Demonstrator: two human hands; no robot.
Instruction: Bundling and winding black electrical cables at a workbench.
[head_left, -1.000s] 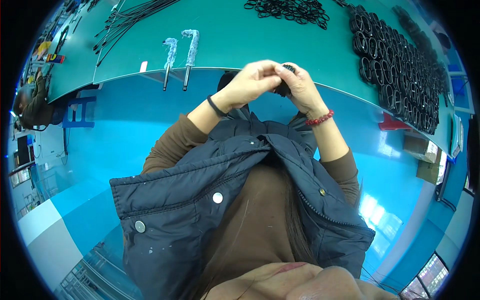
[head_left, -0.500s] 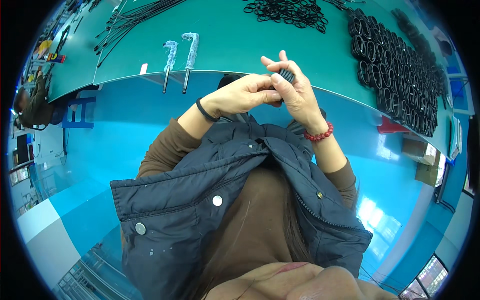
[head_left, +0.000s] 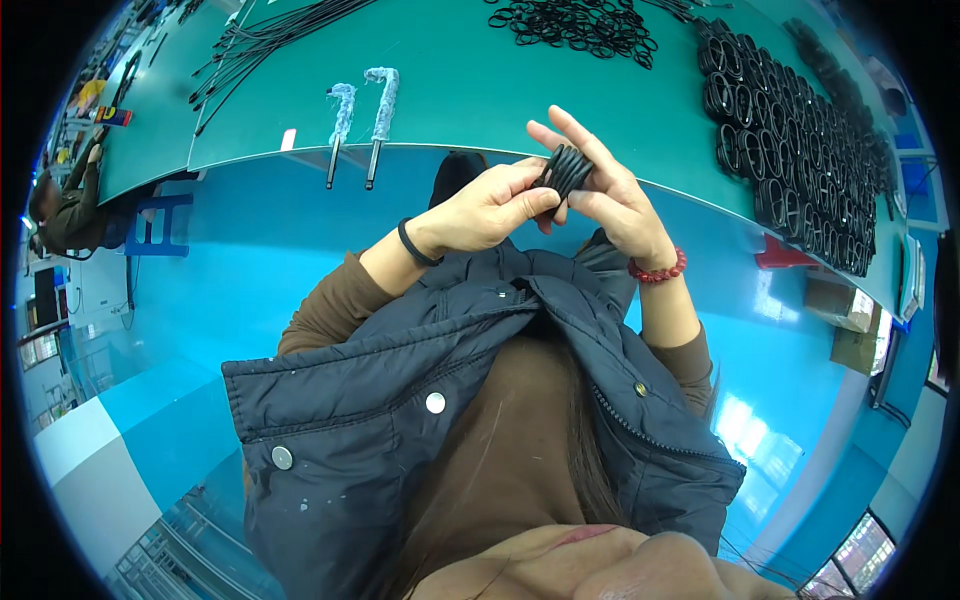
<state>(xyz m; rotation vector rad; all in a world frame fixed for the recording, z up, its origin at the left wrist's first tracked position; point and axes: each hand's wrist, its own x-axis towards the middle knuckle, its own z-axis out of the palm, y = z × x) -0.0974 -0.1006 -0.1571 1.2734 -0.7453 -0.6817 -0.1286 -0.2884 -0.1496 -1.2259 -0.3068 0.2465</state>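
Both my hands meet just in front of the green table's (head_left: 470, 90) near edge, holding a small black coiled bundle of cable (head_left: 566, 170). My left hand (head_left: 490, 208) pinches the bundle from the left with thumb and fingers. My right hand (head_left: 605, 195) cups it from the right, its fingers spread upward behind the coil. A black band sits on my left wrist and a red bead bracelet on my right.
Two tools with pale wrapped handles (head_left: 360, 115) hang over the table's edge at left. Long black cables (head_left: 270, 35) lie at far left, a pile of black rings (head_left: 580, 22) at the back, rows of black coiled bundles (head_left: 800, 130) at right. Another person (head_left: 70, 205) sits far left.
My hands have risen and moved slightly right toward the table edge, and the right hand's fingers have opened upward, so the black bundle now shows between them.
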